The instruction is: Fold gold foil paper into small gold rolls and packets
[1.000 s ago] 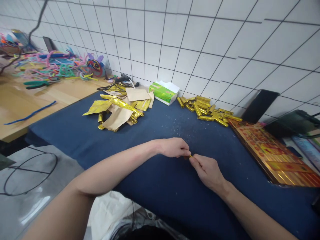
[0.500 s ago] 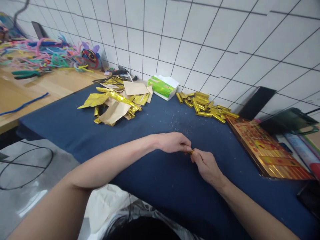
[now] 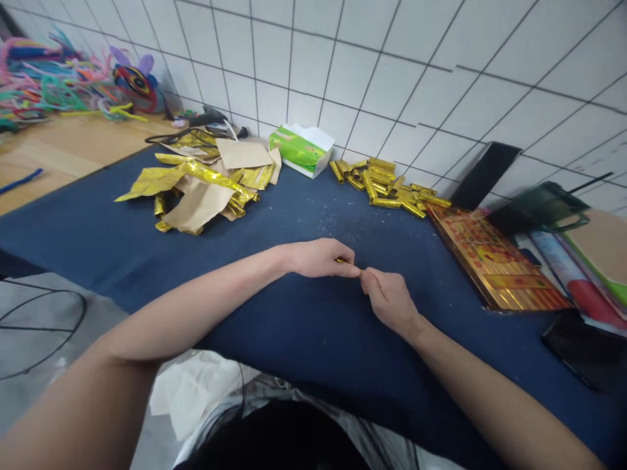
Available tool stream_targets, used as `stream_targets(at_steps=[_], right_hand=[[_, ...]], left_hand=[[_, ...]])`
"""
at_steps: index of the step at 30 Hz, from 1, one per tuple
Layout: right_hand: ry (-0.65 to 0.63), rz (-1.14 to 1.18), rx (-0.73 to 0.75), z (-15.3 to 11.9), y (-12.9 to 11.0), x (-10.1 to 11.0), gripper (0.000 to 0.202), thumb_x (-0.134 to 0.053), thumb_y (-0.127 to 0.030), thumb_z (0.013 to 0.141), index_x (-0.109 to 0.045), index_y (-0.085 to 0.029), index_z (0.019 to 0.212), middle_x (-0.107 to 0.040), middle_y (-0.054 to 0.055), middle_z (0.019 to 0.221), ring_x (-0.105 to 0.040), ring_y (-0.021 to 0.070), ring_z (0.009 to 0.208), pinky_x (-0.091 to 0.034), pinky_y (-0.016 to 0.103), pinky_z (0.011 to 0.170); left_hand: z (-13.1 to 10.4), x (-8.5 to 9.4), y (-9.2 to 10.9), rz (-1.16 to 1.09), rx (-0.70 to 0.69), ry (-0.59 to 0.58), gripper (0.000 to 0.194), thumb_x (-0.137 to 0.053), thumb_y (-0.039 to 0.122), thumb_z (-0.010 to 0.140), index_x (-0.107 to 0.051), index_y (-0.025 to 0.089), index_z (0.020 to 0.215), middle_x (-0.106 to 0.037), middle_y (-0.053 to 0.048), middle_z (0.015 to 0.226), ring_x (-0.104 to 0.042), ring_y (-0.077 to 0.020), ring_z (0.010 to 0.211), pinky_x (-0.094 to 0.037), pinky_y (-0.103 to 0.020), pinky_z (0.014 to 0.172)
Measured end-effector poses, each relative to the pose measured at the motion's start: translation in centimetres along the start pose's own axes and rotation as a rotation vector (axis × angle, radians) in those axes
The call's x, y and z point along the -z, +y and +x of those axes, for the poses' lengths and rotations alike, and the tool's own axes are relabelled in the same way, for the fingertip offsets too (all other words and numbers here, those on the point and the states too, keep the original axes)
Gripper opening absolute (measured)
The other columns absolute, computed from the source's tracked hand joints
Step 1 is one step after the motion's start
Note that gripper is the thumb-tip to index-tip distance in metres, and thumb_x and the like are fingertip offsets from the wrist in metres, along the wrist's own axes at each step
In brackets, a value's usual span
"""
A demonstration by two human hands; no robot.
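Over the dark blue cloth, my left hand is closed on a small piece of gold foil paper, with only slivers of it showing at the fingers. My right hand pinches what looks like the other end of that piece, its fingertips almost touching those of my left. Most of the foil paper is hidden by the fingers, so its full shape cannot be made out. Beyond my hands, a pile of short rolled gold foil tubes lies by the wall.
Crumpled gold and tan paper sheets lie at the back left, beside a green tissue pack. To the right are a stack of gold-red printed paper, a dark translucent mug and a black phone-like object. Colourful pipe cleaners cover the wooden table.
The view has swung so that the table things sit further left and higher. My hands stay together, and a bit of gold foil now shows above my left fingers.
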State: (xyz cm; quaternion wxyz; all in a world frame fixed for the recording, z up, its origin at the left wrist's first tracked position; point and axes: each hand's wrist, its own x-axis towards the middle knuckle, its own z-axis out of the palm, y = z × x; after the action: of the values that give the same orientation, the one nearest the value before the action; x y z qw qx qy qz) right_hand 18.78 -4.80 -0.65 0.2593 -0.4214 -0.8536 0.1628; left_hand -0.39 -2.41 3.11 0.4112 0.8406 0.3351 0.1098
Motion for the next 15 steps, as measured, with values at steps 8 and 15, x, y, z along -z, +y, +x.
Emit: stream_targets(at_steps=[8, 15], right_hand=[[-0.089, 0.245, -0.110, 0.2, -0.2, -0.1, 0.044, -0.029, -0.041, 0.090, -0.033, -0.019, 0.053, -0.032, -0.004, 0.049, -0.031, 0.0077, 0.045, -0.026, 0.024, 0.047], [-0.091, 0.311, -0.122, 0.0, -0.2, 0.1, 0.044, -0.030, -0.042, 0.090, -0.036, -0.019, 0.053, -0.034, -0.004, 0.049, -0.032, 0.0076, 0.045, -0.026, 0.025, 0.048]], left_hand=[[0.2, -0.2, 0.2, 0.126, -0.031, 0.008, 0.021, -0.042, 0.022, 0.083, -0.050, 0.014, 0.065, -0.047, 0.003, 0.060, -0.041, -0.0078, 0.055, -0.030, -0.020, 0.055], [0.2, 1.0, -1.2, 0.023, -0.032, -0.019, 0.026, -0.044, 0.030, 0.082, -0.057, 0.013, 0.068, -0.045, 0.003, 0.057, -0.038, -0.0068, 0.051, -0.029, -0.020, 0.051]])
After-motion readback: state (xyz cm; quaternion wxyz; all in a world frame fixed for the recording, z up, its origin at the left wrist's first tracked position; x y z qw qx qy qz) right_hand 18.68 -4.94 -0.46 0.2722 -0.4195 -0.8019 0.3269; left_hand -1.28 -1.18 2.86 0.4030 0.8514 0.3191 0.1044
